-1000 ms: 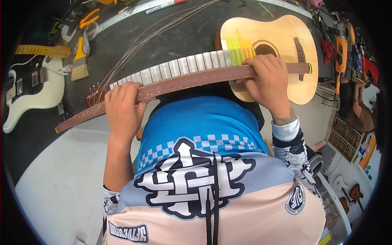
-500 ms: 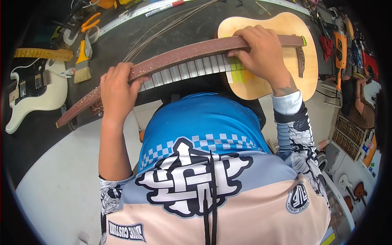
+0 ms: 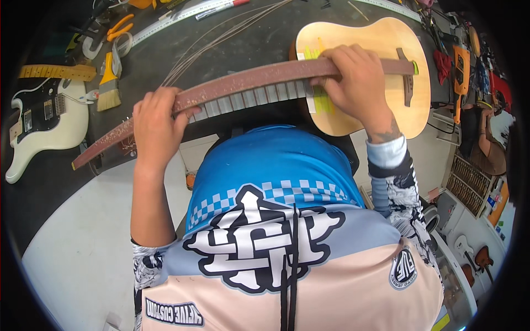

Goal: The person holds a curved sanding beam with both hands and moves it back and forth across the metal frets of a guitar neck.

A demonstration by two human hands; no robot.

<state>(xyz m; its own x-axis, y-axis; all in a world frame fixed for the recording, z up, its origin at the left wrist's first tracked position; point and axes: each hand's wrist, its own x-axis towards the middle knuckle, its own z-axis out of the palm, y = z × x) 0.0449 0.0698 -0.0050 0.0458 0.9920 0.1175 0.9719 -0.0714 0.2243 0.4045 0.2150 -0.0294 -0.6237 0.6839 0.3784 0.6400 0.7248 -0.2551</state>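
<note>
Both my hands grip a long reddish-brown sanding beam (image 3: 248, 80) that lies lengthwise along the neck of an acoustic guitar. My left hand (image 3: 157, 120) is closed around its left part, with the thumb on the near side. My right hand (image 3: 356, 83) clasps it above the guitar's pale wood body (image 3: 359, 38), thumb also on the near edge. Below the beam shows part of the fretboard (image 3: 251, 99), its frets standing out between silvery strips. Yellow-green and white tape (image 3: 323, 103) covers the top beside the neck. The dark bridge (image 3: 408, 88) sits near the beam's right end.
Loose strings (image 3: 210, 49) lie behind the beam on the dark bench. To the left are a white electric guitar (image 3: 72, 118), a brush (image 3: 109, 91) and orange-handled pliers (image 3: 118, 28). A long ruler (image 3: 165, 23) and a marker (image 3: 221, 10) lie farther back. Another person (image 3: 488, 138) is at the far right.
The beam's right end and my right hand have come slightly nearer to me, uncovering tape on the far side. The left end has slid a little left. Both hands keep their grip.
</note>
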